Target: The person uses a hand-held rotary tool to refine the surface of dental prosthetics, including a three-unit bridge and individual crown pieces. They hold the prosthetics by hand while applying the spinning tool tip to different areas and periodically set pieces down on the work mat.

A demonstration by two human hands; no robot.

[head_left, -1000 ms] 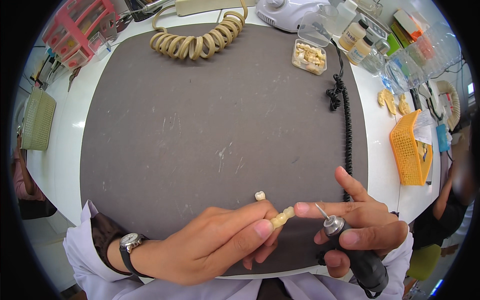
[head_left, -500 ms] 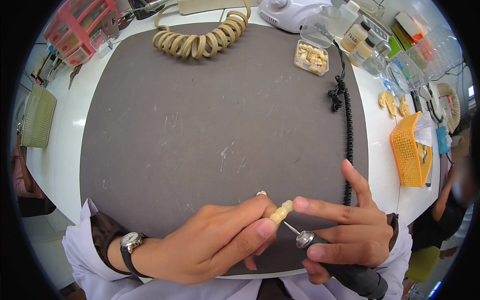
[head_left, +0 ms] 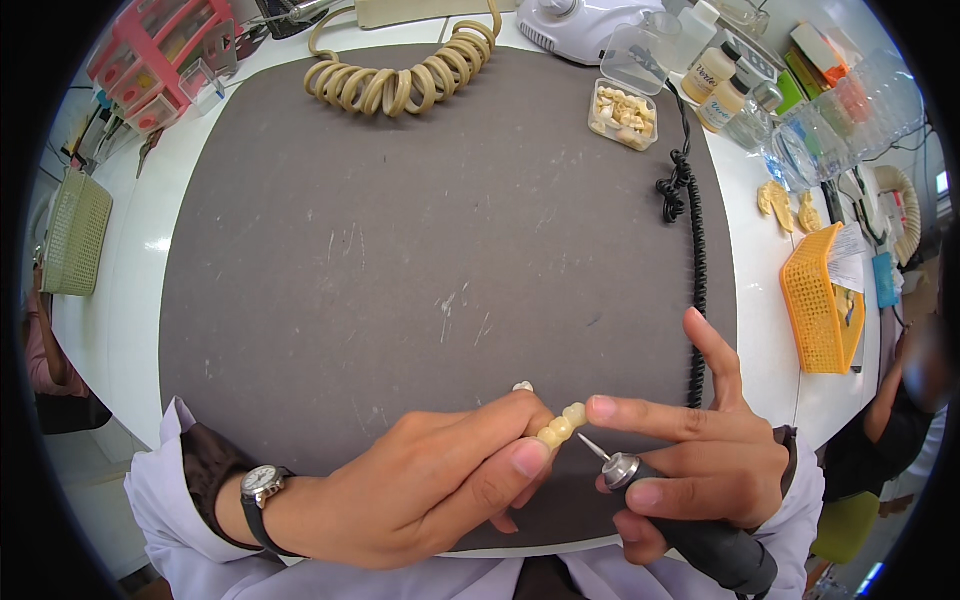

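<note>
Between the thumb and fingers of my left hand (head_left: 430, 485), I pinch a cream-coloured dental bridge (head_left: 562, 427) made of several joined tooth crowns. Its far end points right, by the outstretched fingertip of my right hand (head_left: 715, 455). That hand is wrapped round a dark rotary handpiece (head_left: 700, 550) with a metal collar. The thin pointed bur (head_left: 593, 446) in the handpiece aims at the bridge, with a small gap between them. A small white tooth-like piece (head_left: 522, 387) shows just beyond my left fingers; whether I hold it cannot be made out.
A grey mat (head_left: 400, 250) covers the white table. A coiled beige hose (head_left: 400, 90) lies at its far edge. A black coiled cord (head_left: 698, 260) runs down the right side, near an open box of tooth pieces (head_left: 622, 115). An orange basket (head_left: 815, 300) stands farther right.
The bur and handpiece have shifted slightly to the right and up, widening the gap from the bridge. My left hand and the bridge have barely moved.
</note>
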